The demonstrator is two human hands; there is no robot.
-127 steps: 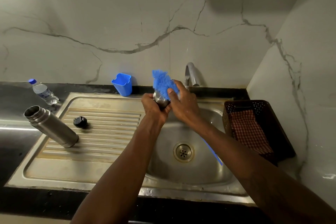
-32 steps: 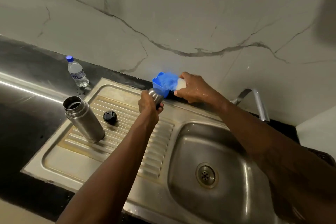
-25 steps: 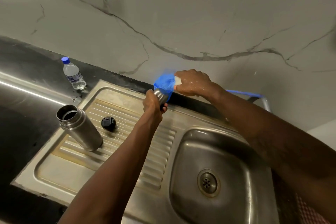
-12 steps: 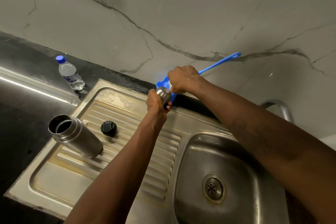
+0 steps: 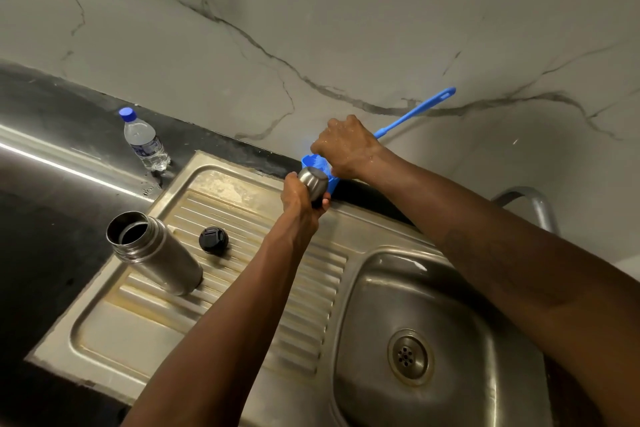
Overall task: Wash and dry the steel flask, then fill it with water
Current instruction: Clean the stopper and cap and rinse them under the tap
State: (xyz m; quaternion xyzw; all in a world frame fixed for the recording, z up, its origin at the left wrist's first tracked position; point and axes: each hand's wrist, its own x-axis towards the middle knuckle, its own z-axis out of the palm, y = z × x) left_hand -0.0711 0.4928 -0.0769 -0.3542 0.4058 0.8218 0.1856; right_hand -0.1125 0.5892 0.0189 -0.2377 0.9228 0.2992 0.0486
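Note:
The open steel flask [image 5: 156,253] stands on the ribbed drainboard [image 5: 242,288], left of my arms. Its black inner stopper [image 5: 213,240] lies beside it. My left hand [image 5: 300,199] grips the flask's steel cap [image 5: 314,182] above the drainboard's back edge. Just behind it, my wet right hand [image 5: 346,146] grips the blue bottle brush [image 5: 415,111], whose handle points up and right along the wall. The brush head is down in the blue plastic cup [image 5: 320,165], mostly hidden by my hand.
The sink basin [image 5: 450,305] with its drain [image 5: 410,356] lies at the lower right. A curved tap [image 5: 530,204] rises behind my right arm. A small plastic water bottle [image 5: 145,140] stands on the black counter at the back left. A marble wall runs behind.
Five seconds ago I scrubbed the cap with the brush over the basin. Since then both hands moved left to the blue cup, and the brush head went down into it.

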